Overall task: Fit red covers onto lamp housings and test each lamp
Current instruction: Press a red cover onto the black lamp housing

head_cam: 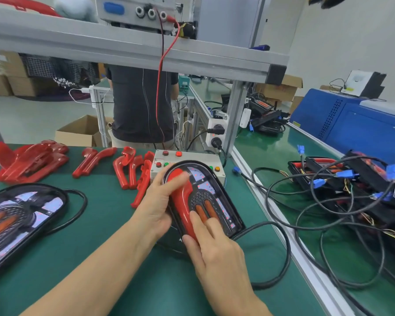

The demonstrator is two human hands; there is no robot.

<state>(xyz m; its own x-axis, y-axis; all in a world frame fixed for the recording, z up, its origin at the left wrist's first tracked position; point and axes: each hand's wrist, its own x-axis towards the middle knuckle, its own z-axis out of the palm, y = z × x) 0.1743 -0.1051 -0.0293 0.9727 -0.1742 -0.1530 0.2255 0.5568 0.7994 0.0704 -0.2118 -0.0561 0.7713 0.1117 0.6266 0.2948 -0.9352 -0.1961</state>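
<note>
A black lamp housing (pixel 224 201) lies in the middle of the green mat, its far end against a grey test box (pixel 192 157) with coloured buttons. A red cover (pixel 180 197) sits along the housing's left side. My left hand (pixel 160 201) rests over the housing's left rim, its fingers pressing the cover's round top. My right hand (pixel 214 249) presses the cover's near end with thumb and straight fingers. A black cable (pixel 281 254) leaves the housing.
A second lamp housing (pixel 21 215) lies at the left edge. Loose red covers (pixel 128 172) and a stack of red covers (pixel 30 163) lie behind. Wired housings (pixel 351 179) pile up on the right bench. A person (pixel 144 106) stands beyond the bench.
</note>
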